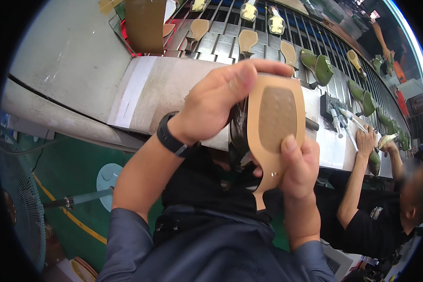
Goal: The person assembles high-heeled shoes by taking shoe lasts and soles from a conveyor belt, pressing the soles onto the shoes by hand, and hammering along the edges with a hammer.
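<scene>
A tan shoe insole (254,98) with a brown oval patch is held up in front of my body, its wide end at the top and its narrow tail pointing down. My left hand (214,101) closes over its upper left edge, fingers stretched along the top end. My right hand (300,164) grips the lower right side, thumb pressed on the face near the patch. Its other fingers are partly hidden behind the insole. A dark, shiny object (238,129) shows beside the insole's left edge; I cannot make out what it is.
A slatted metal conveyor (221,46) carries more tan insoles (247,41) and green shoes (318,67). Brushes (345,120) stand in a dark holder to the right. A co-worker's hands (366,140) handle a green shoe there. A fan (26,211) stands at the left.
</scene>
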Tool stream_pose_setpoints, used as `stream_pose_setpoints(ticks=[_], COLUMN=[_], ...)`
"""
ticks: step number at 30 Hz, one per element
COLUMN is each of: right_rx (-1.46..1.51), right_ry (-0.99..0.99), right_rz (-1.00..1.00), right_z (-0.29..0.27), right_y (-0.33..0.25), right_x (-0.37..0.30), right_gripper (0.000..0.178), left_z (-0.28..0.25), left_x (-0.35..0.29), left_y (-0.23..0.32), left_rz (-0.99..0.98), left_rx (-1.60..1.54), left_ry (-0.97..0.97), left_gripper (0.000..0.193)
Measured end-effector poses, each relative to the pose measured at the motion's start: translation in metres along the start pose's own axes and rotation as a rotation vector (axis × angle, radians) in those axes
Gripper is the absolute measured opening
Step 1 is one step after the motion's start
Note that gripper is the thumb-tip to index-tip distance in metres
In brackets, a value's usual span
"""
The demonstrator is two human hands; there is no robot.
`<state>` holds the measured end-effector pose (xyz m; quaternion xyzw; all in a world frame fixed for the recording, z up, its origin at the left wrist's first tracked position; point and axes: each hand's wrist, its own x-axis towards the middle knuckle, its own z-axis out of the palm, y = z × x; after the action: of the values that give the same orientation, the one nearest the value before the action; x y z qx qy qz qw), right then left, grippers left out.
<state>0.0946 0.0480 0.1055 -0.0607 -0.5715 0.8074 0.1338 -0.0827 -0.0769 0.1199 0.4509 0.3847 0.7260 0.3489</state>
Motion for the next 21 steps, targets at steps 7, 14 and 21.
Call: stream_pose_setpoints(ticks=[7, 14, 21], right_rx=[0.113, 0.031, 0.023], right_ry=[0.018, 0.009, 0.001], right_rz=[0.017, 0.006, -0.014], right_z=[-0.018, -0.032, -0.034], right_y=[-0.003, -0.001, -0.005], right_x=[0.034, 0.046, 0.045], right_gripper=[0.040, 0.038, 0.038], left_z=[-0.012, -0.015, -0.014], left_x=[0.025, 0.031, 0.023], left_y=[-0.019, -0.029, -0.029], left_rz=[0.014, 0.068, 0.100], left_rx=[-0.109, -0.070, 0.084], left_ry=[0.095, 0.102, 0.072], left_gripper=[0.069, 0.058, 0.062])
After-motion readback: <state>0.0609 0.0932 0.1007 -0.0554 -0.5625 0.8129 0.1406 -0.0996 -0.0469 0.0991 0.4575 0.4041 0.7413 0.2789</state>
